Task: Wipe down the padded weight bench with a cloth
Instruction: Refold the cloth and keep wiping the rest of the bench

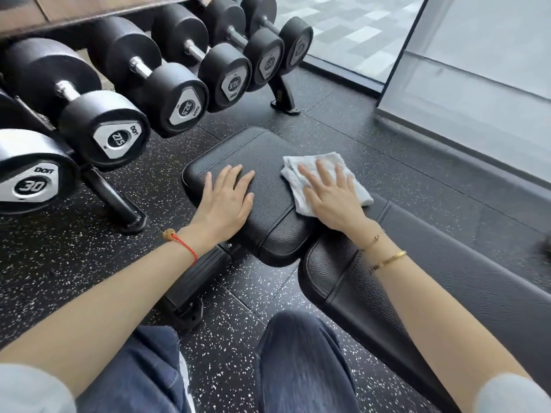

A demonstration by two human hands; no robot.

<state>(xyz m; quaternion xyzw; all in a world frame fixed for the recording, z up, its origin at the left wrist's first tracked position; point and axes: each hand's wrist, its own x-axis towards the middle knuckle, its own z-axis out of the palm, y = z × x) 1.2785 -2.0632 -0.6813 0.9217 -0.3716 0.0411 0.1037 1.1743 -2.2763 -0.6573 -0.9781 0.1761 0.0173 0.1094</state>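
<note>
The black padded weight bench runs from the centre to the lower right; its seat pad (256, 150) lies in the middle and its longer back pad (447, 263) stretches away to the right. A folded white cloth (301, 171) lies on the right side of the seat pad. My right hand (331, 195) presses flat on the cloth with fingers spread. My left hand (228, 198) rests flat on the left part of the seat pad, fingers straight, holding nothing.
A rack of black dumbbells (125, 93) stands close on the left, its foot (119, 204) reaching toward the bench. Glass panels (477, 70) line the right and back. The bench frame (190, 281) sits on the speckled rubber floor (328, 114). My knees are below.
</note>
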